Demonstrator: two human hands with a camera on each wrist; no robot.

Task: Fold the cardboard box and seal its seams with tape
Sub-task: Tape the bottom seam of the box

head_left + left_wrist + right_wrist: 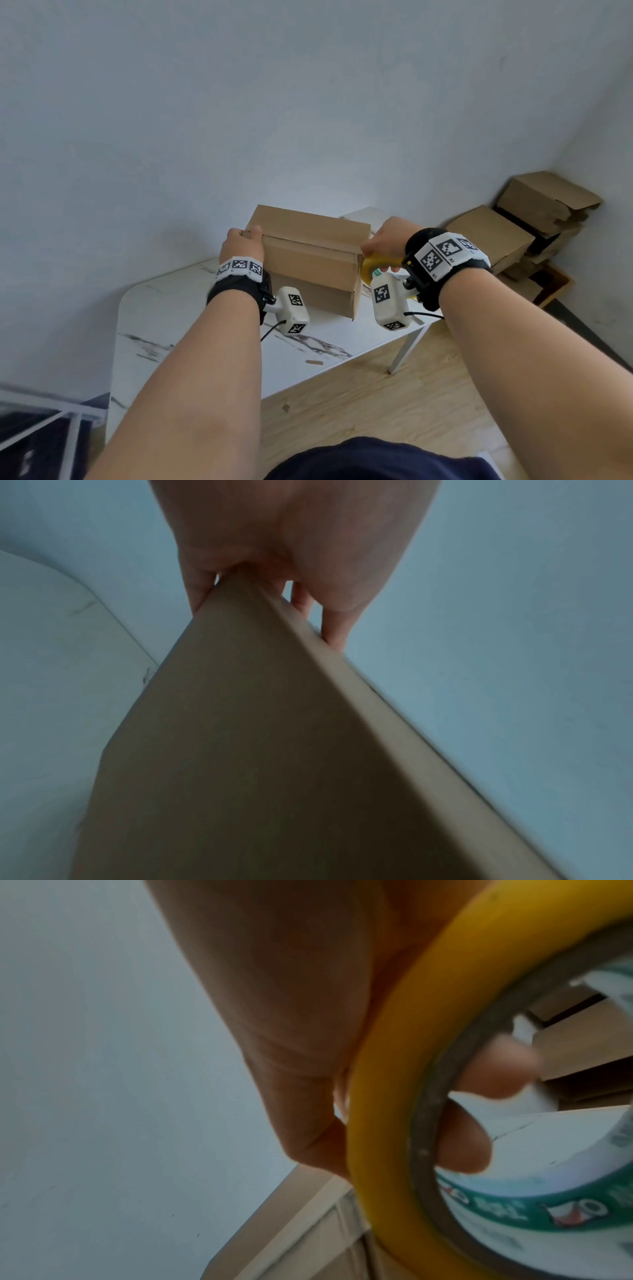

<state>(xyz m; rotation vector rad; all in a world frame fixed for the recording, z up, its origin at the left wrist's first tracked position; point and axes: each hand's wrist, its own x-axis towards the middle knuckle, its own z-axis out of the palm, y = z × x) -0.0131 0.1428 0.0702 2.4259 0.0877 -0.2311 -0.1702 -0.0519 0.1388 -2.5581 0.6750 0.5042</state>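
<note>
A brown cardboard box stands on the white marble-patterned table, its top flaps closed with a seam along the middle. My left hand grips the box's upper left edge; in the left wrist view the fingers curl over the box edge. My right hand holds a yellow tape roll against the box's upper right corner. In the right wrist view fingers pass through the tape roll core, next to the box.
Several other cardboard boxes are piled on the floor in the right corner by the wall. The table's leg stands on the wooden floor. A white metal frame sits at the lower left.
</note>
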